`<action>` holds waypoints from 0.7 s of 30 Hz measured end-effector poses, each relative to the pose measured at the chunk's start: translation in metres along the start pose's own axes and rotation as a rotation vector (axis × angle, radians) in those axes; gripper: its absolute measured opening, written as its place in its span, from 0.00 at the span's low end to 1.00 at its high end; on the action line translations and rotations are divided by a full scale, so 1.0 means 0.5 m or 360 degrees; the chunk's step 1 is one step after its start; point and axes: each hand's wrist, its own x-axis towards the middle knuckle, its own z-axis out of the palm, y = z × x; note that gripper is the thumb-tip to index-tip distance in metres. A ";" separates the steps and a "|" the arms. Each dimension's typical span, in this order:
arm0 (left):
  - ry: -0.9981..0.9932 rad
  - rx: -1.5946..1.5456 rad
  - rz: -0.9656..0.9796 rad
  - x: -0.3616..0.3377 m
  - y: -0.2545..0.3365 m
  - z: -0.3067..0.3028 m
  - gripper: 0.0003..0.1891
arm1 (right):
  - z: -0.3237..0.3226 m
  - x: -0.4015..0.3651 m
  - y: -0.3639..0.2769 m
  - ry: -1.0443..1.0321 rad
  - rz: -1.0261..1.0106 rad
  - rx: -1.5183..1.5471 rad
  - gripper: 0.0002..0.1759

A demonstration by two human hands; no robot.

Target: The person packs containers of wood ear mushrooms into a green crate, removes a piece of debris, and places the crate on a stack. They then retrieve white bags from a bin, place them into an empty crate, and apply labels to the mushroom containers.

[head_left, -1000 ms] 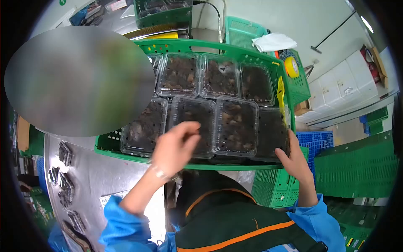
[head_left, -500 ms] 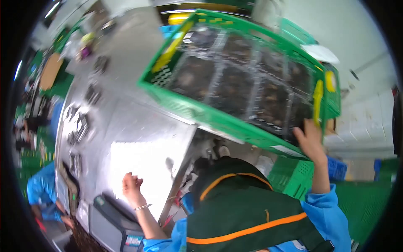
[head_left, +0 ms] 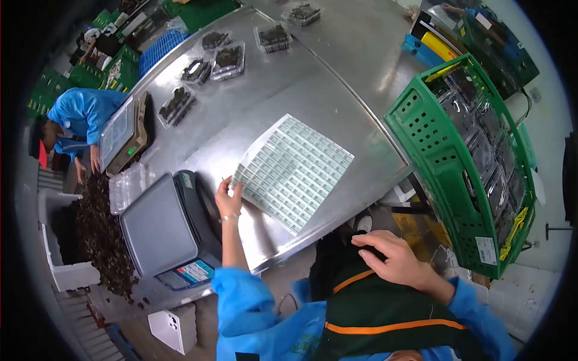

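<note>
A sheet of small printed labels (head_left: 295,171) lies on the metal table, its left edge slightly raised. My left hand (head_left: 229,200) is at that left edge, thumb and fingers closed on the sheet's border. My right hand (head_left: 394,259) is held in front of my dark green apron (head_left: 385,307), fingers stretched out and holding nothing. To the right, a green crate (head_left: 433,144) holds several clear plastic boxes (head_left: 481,150) with dark contents.
A grey scale (head_left: 159,225) stands left of my left hand. Several filled clear boxes (head_left: 229,58) sit on the metal table (head_left: 319,78). At far left, a person in blue (head_left: 90,114) leans by another scale (head_left: 127,135) and a dark loose heap (head_left: 102,231).
My right hand has left the crate and moved in front of my apron. My left hand has closed on the label sheet's edge. The view has turned left, putting the crate farther right.
</note>
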 end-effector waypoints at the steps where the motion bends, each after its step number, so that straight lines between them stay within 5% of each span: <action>1: -0.0110 -0.0111 -0.0086 -0.031 0.090 -0.024 0.20 | 0.002 0.018 -0.017 -0.0028 0.0054 0.0167 0.15; 5: -0.0314 -0.0612 0.0397 -0.157 0.325 -0.099 0.15 | -0.052 0.152 -0.138 0.0233 -0.0883 -0.0374 0.18; 8: -0.0469 -0.0897 0.0629 -0.213 0.433 -0.132 0.13 | -0.055 0.220 -0.192 0.0248 -0.1214 -0.0363 0.13; 11: -0.0521 -0.0658 0.0767 -0.233 0.498 -0.156 0.07 | -0.104 0.224 -0.213 -0.0024 -0.1108 -0.0342 0.09; 21: -0.0573 -0.0607 0.0680 -0.291 0.619 -0.098 0.13 | -0.206 0.156 -0.180 0.0427 -0.1182 -0.0592 0.08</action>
